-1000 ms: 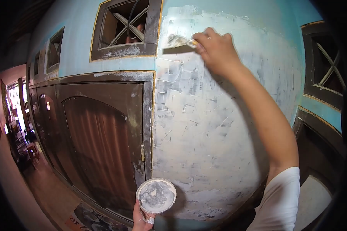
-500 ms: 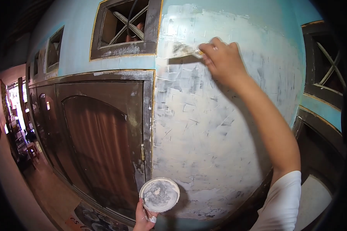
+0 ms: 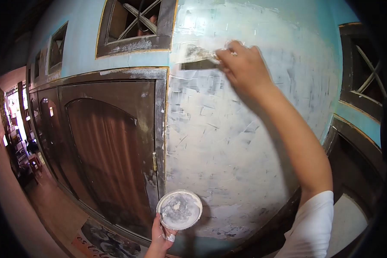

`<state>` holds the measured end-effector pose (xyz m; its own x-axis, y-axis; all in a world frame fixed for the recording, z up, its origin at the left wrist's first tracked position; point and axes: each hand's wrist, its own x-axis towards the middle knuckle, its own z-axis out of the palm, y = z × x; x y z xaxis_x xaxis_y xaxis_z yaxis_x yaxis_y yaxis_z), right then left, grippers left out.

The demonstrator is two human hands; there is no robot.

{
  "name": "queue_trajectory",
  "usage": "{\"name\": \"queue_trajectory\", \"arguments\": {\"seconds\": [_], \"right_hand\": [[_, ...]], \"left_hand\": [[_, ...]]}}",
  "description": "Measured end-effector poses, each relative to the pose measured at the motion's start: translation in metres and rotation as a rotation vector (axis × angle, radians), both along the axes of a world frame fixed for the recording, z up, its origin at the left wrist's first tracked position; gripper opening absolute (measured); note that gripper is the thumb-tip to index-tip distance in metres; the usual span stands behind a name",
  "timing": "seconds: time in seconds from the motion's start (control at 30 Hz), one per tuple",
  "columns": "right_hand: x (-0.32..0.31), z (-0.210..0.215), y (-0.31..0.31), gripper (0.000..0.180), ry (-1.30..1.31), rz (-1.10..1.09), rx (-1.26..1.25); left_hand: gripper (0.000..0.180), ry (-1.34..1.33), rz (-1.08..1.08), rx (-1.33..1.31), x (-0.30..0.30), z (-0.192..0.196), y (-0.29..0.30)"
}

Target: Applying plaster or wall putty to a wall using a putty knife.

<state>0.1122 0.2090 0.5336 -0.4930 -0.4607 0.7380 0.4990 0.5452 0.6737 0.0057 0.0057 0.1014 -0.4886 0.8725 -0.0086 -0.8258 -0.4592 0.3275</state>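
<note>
My right hand [image 3: 247, 66] is closed around the handle of a putty knife [image 3: 197, 53], reaching up at the upper middle. Its wide, smeared blade lies close along the wall, just right of the window frame's lower corner; a dark shadow falls beneath it. Patchy white and grey filler [image 3: 228, 167] covers the blue wall [image 3: 148, 58] here, with many short scrape marks. Low down, my left hand [image 3: 161, 238] grips a round white lid [image 3: 199, 203] from below. Grey-white paste is smeared across the lid, and white residue marks my fingers.
Left of the filler stands a brown wooden door [image 3: 144, 112] with a curtained pane. Above it is a small window frame [image 3: 144, 44] with crossed bars. Another dark barred window [image 3: 346, 81] is at right. A printed mat [image 3: 103, 241] lies on the floor.
The putty knife and my right hand have shifted slightly left along the wall. The lid in my left hand sits a little higher in view. The whole view has moved slightly.
</note>
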Motion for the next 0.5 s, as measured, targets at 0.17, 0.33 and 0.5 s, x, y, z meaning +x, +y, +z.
{"name": "queue_trajectory", "arguments": {"seconds": [0.17, 0.33, 0.5], "right_hand": [[-0.023, -0.012, 0.003, 0.019, -0.057, -0.109, -0.009], [0.053, -0.003, 0.017, 0.018, -0.012, -0.126, -0.119], [0.096, 0.018, 0.021, 0.026, 0.019, -0.136, -0.01]], "left_hand": [[0.052, 0.069, -0.011, -0.019, 0.006, 0.011, 0.004], [0.052, 0.076, 0.043, 0.01, 0.005, 0.011, -0.011], [0.055, 0.133, 0.066, 0.021, 0.0, 0.011, -0.01]]}}
